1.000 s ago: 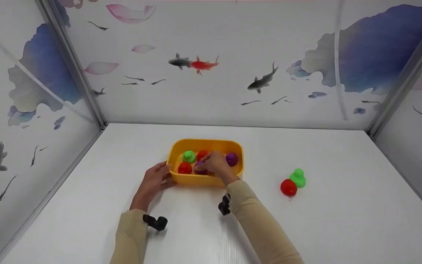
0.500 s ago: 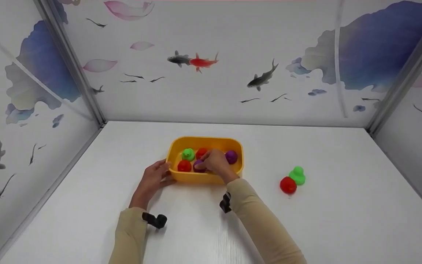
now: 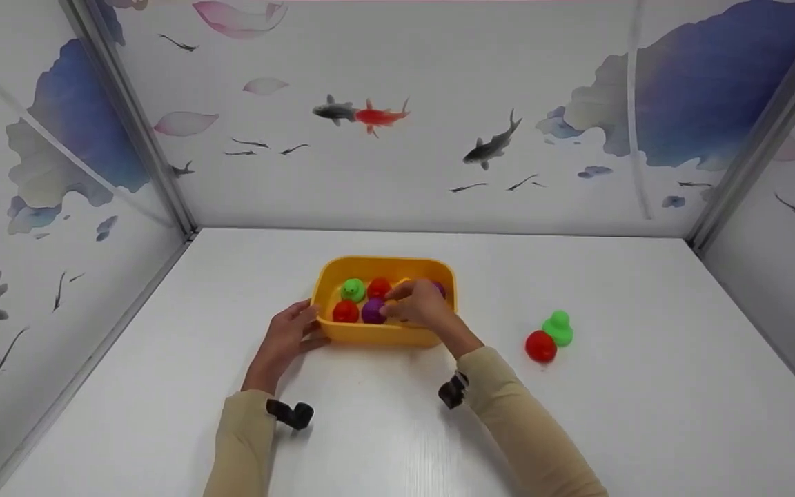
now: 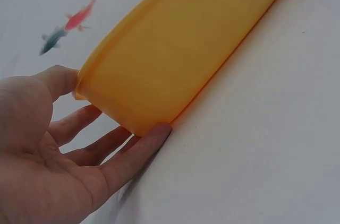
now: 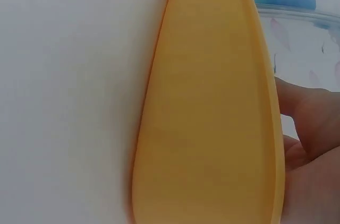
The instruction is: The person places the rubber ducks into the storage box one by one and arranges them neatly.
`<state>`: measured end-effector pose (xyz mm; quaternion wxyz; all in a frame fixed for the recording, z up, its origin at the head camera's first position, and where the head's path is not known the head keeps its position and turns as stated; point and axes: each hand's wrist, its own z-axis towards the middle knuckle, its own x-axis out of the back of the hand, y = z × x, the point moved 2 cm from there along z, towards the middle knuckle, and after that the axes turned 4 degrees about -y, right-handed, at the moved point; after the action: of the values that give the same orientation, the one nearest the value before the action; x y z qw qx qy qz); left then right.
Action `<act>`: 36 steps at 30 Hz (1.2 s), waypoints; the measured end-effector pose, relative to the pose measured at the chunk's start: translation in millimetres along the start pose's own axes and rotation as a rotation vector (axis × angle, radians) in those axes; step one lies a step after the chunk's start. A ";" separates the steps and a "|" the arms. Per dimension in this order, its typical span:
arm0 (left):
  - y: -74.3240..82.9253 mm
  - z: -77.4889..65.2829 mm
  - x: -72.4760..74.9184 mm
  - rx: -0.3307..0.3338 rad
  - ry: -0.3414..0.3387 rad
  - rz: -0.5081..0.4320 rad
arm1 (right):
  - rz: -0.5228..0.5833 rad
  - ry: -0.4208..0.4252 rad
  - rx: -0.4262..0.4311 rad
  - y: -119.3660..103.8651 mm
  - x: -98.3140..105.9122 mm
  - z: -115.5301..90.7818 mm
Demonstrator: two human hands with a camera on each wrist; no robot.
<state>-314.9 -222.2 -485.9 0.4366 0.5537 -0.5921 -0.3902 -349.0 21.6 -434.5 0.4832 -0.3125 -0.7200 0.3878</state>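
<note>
A yellow plastic basin (image 3: 377,336) stands on the white table. My left hand (image 3: 290,338) holds its left end, thumb at the rim and other fingers against the outer wall in the left wrist view. My right hand (image 3: 421,304) is over the basin, thumb and fingers apart, fingertips beside a purple ball-like toy (image 3: 373,311); whether they touch it I cannot tell. Also inside are a green duck-like toy (image 3: 352,290), a red ball-like toy (image 3: 346,311), another red toy (image 3: 378,288) and a second purple toy (image 3: 440,288), partly hidden by the right hand.
Right of the basin, a red round toy (image 3: 541,346) and a green duck-shaped toy (image 3: 559,328) lie side by side on the table (image 3: 632,386). White panels printed with fish enclose the back and sides.
My right hand has loosened from the front purple toy and drawn right, leaving that toy in the basin and covering more of the other purple one. My left hand stays at the basin's end.
</note>
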 end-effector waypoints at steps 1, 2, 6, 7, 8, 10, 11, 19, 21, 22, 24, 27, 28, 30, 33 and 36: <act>0.6 0.4 -0.3 -0.003 -0.001 -0.002 | 0.004 0.003 0.026 2.2 3.0 -3.3; 1.2 0.4 -0.4 -0.005 -0.002 -0.006 | 0.009 0.003 0.055 4.5 6.3 -7.2; 1.9 -0.8 0.2 -0.019 -0.007 -0.010 | 0.009 0.015 0.160 9.5 22.4 -23.8; 1.3 -1.5 0.8 -0.020 -0.007 -0.012 | 0.011 0.013 0.172 10.4 26.6 -28.4; 0.9 -2.2 1.5 -0.017 -0.006 -0.010 | 0.009 0.009 0.182 11.0 31.2 -32.9; -0.2 -3.0 2.4 -0.009 -0.002 -0.006 | -0.003 0.005 0.198 12.4 40.9 -41.4; -0.4 -3.0 2.5 -0.002 0.001 -0.004 | -0.012 0.004 0.201 13.7 46.0 -45.3; 5.8 -3.2 -1.9 -0.007 0.002 -0.023 | -0.064 0.053 0.216 22.7 90.7 -67.3; 6.7 -3.2 -3.3 0.003 -0.001 -0.027 | -0.067 0.071 0.219 24.4 102.9 -70.6; 6.5 -3.7 -3.8 0.010 -0.006 -0.027 | -0.070 0.078 0.222 26.1 109.0 -72.5; 7.2 -3.7 -4.8 0.016 -0.011 -0.028 | -0.076 0.099 0.246 29.4 122.3 -76.1; 9.3 -3.7 -5.0 0.017 -0.002 -0.025 | -0.079 0.136 0.292 34.8 143.0 -80.2; 10.0 -4.1 -5.0 0.015 0.000 -0.023 | -0.079 0.147 0.304 37.0 149.3 -81.4; 10.5 -3.8 -4.5 0.017 0.004 -0.014 | -0.084 0.170 0.327 41.5 160.7 -83.7; 9.4 -5.2 -4.2 0.026 0.001 0.002 | -0.076 0.186 0.349 50.9 175.1 -88.0; 6.7 -5.2 -4.0 0.031 -0.001 0.010 | -0.060 0.202 0.376 62.3 187.9 -92.7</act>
<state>-312.0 -217.5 -478.2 0.4294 0.5574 -0.6011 -0.3789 -320.8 231.8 -381.4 0.6142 -0.2327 -0.5917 0.4674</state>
